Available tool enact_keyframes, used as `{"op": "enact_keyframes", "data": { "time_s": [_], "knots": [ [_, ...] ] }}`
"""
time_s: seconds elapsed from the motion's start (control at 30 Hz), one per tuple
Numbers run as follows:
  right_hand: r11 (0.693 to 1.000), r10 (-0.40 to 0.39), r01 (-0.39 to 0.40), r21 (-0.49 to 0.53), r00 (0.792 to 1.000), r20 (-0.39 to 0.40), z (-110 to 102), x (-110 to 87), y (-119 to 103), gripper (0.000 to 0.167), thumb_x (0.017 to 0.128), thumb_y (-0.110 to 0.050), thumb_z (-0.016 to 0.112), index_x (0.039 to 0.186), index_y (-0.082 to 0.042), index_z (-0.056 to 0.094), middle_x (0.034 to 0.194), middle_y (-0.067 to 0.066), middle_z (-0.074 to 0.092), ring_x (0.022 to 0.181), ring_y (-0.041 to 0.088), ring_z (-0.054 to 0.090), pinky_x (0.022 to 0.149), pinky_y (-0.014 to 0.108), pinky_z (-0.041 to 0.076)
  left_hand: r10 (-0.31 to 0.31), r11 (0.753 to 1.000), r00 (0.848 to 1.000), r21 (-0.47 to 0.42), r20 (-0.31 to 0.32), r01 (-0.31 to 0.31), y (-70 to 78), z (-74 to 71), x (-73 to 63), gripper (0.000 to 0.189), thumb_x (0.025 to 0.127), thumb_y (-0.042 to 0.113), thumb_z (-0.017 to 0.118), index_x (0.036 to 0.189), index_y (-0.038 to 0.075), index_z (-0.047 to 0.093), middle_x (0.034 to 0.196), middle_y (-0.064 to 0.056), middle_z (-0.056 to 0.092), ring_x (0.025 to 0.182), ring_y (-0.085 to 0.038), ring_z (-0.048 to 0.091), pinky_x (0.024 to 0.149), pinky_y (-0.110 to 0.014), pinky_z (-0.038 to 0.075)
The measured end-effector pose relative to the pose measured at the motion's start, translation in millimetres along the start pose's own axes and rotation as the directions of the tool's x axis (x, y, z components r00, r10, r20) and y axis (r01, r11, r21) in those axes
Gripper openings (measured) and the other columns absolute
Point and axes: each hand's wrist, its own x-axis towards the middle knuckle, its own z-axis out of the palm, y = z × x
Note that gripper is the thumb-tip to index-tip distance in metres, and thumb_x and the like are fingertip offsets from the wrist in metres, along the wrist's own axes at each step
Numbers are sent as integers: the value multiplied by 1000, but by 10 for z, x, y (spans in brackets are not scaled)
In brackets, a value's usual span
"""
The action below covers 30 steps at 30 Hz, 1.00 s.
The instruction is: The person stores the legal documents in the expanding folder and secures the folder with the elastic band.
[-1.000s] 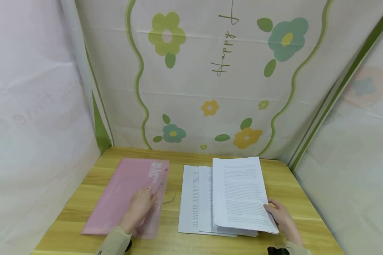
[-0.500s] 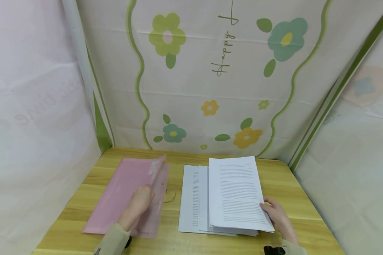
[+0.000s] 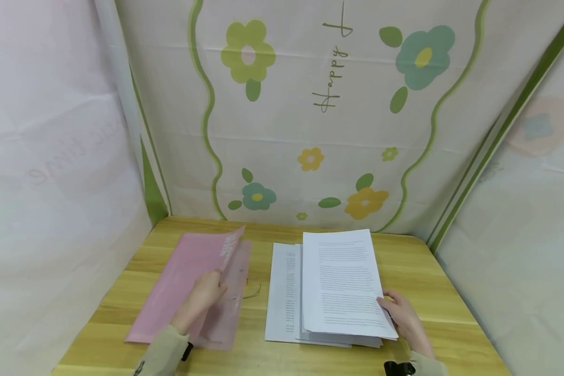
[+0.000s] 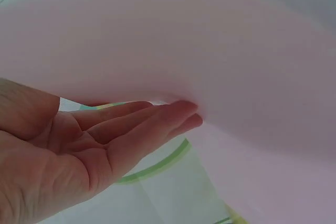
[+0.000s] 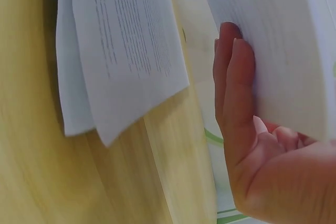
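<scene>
On the table's left lies a pink translucent file folder (image 3: 176,295) with white lettering. My left hand (image 3: 208,288) grips its front cover by the free edge, so the cover stands raised off the back sheet (image 3: 230,313). In the left wrist view the pink cover (image 4: 173,51) bends over my fingers (image 4: 142,129) and hides the thumb. My right hand (image 3: 401,312) holds the lower right edge of printed paper sheets (image 3: 340,282), raised over other pages. Seen from the right wrist, my fingers (image 5: 241,87) lie against the sheets' underside (image 5: 278,61).
More printed pages (image 3: 279,297) lie overlapping on the wooden table (image 3: 136,277), under the held sheets. A thin cord (image 3: 254,293) loops out from the folder's right edge. A flower-printed white cloth (image 3: 282,120) walls the back and sides.
The folder's cover has lifted, opening a gap above the back sheet. My right hand has shifted left with the held sheets, over the pages below.
</scene>
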Motion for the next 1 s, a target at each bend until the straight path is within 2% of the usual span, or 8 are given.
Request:
{"op": "enact_keyframes", "data": {
  "time_s": [0.17,0.43,0.6,0.67,0.73,0.8,0.87,1.0],
  "knots": [
    [1000,-9,8,5,1000,21,70,12,-22,47,101,-12,50,140,12,40,83,-1,71,69,12,67,60,28,55,-17,999,999,-35,40,18,-44,-74,39,46,84,2,58,123,-21,54,87,-19,62,58,-14,38,54,-25,35],
    [1000,-9,8,28,999,41,173,28,-46,45,101,-11,50,140,11,41,85,2,71,69,14,68,60,29,55,7,1000,1000,-27,27,-6,-97,-104,60,38,83,3,57,115,-18,59,78,-11,55,58,-14,38,53,-24,35],
    [998,-32,28,56,997,70,231,45,-56,46,101,-10,50,140,12,40,87,1,72,72,13,68,62,28,56,41,999,999,-28,-29,-42,-99,-105,41,5,82,2,56,82,-2,58,65,-2,42,58,-14,37,53,-25,33],
    [997,-41,35,70,995,86,257,56,-60,46,101,-9,50,140,13,39,88,2,72,73,12,68,63,28,56,66,997,997,-33,-49,-68,-104,-119,33,4,81,2,56,77,0,56,65,-2,44,60,-14,39,54,-27,34],
    [996,-45,37,80,994,100,288,57,-72,47,101,-9,50,141,13,39,88,2,72,73,11,67,63,27,56,92,995,994,-40,-59,-94,-114,-146,22,9,81,2,58,83,-5,62,70,-9,58,65,-19,53,58,-31,45],
    [995,-49,39,90,993,109,321,55,-87,48,100,-9,51,141,14,38,89,2,73,73,11,67,63,27,56,106,992,993,-59,-49,-108,-134,-174,14,24,82,3,59,99,-12,66,86,-21,69,77,-27,65,67,-40,54],
    [995,-45,33,94,992,118,352,51,-102,48,100,-8,50,141,13,38,89,2,72,73,11,67,63,27,56,116,989,993,-84,-32,-118,-156,-203,8,36,83,4,61,113,-16,64,106,-31,69,93,-37,69,79,-48,57],
    [994,-41,26,108,989,145,390,52,-123,51,100,-9,50,142,13,34,88,-1,71,74,9,67,64,26,56,130,983,992,-132,2,-129,-200,-232,4,38,86,4,61,117,-18,61,114,-35,66,101,-43,68,84,-51,57]
  ]
}}
